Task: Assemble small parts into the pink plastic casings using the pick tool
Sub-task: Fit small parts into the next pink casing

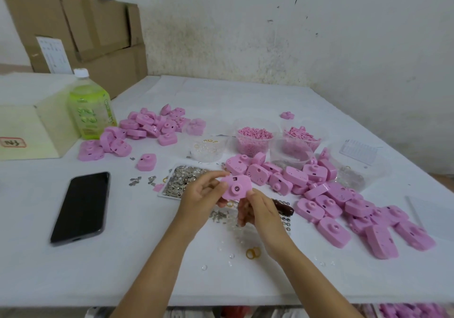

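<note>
White counter (245,101) against a stained wall. Pink casing (235,186): pinched in left hand (204,192) fingers. Right hand (258,209): thumb at its corner, fingers curled, contents unclear. Dark handle (285,207) (likely the pick tool) just right of them. Recommended: steady the casing and seat the part squarely.

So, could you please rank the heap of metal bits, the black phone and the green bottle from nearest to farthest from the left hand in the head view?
1. Heap of metal bits, right beside the left hand.
2. Black phone, further out to the left.
3. Green bottle, far back on the left.
</note>
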